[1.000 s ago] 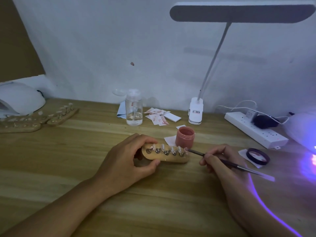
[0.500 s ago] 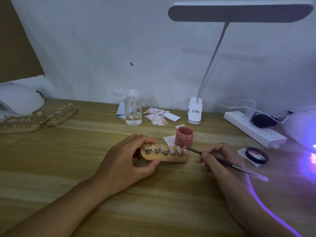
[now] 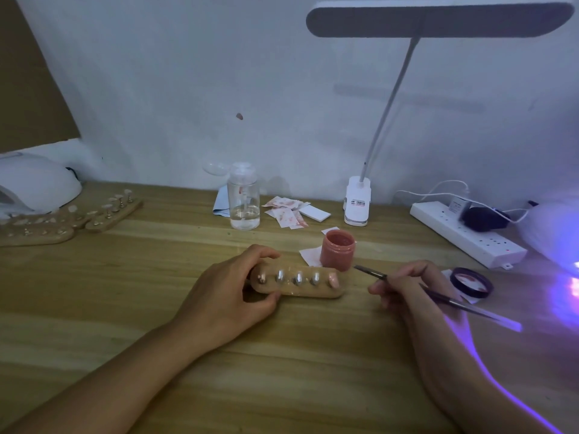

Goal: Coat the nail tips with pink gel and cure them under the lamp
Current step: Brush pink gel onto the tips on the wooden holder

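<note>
On the wooden table (image 3: 125,277), the left hand (image 3: 225,296) curls round the left end of a wooden block (image 3: 300,291) with five nail tips (image 3: 297,278) on pegs. Only the one at the right end looks pink. Just behind that end stands an open pink jar (image 3: 338,250). The right hand (image 3: 407,289) pinches a thin brush (image 3: 371,272), its tip near the jar and off the block. Far right, a lamp (image 3: 554,236) glows purple.

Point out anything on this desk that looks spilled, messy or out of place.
Pink-stained paper scraps lie scattered beside the clear bottle, and a pink smudge marks the wall above them. The pink gel jar stands open, upright; a dark lid lies to its right. Nothing looks spilled.
</note>
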A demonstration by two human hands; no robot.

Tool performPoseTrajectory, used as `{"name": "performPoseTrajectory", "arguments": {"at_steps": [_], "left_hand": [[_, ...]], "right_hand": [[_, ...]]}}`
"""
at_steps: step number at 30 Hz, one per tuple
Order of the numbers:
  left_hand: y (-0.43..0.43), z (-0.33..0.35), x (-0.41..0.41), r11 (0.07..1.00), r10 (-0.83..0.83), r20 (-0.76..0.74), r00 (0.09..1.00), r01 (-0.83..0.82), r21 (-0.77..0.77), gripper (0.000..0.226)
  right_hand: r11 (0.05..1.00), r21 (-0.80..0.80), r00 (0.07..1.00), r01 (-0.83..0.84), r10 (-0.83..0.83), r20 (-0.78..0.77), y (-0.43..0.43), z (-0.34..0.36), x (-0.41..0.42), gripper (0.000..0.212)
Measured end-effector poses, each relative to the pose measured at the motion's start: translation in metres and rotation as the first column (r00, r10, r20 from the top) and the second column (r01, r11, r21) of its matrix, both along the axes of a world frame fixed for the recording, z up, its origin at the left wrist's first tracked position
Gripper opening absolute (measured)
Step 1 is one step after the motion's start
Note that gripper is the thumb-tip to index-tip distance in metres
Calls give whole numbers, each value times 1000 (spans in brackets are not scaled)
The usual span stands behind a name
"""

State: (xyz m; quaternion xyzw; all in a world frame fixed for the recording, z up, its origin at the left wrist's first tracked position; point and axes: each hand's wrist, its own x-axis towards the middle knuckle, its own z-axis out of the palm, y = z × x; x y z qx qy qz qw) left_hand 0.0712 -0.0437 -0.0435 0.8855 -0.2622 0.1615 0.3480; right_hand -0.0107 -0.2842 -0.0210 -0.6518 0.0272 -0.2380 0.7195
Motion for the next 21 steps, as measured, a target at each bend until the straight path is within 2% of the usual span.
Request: {"name": "performPoseTrajectory", "arguments": {"at_steps": [6, 12, 21], "left_hand": [[1, -3, 4, 999, -1, -30, 1000, 2, 34, 40], [1, 1, 3, 1000, 1, -61, 998, 1, 28, 41], [0, 3, 0, 1000, 28, -46, 999, -28, -2, 43]], "right_hand": [[995, -99, 1000, -24, 22, -22, 1, -3, 3, 13], [977, -192, 995, -92, 86, -39, 3, -3, 4, 16], [988, -151, 999, -42, 40, -20, 2, -6, 4, 15]]}}
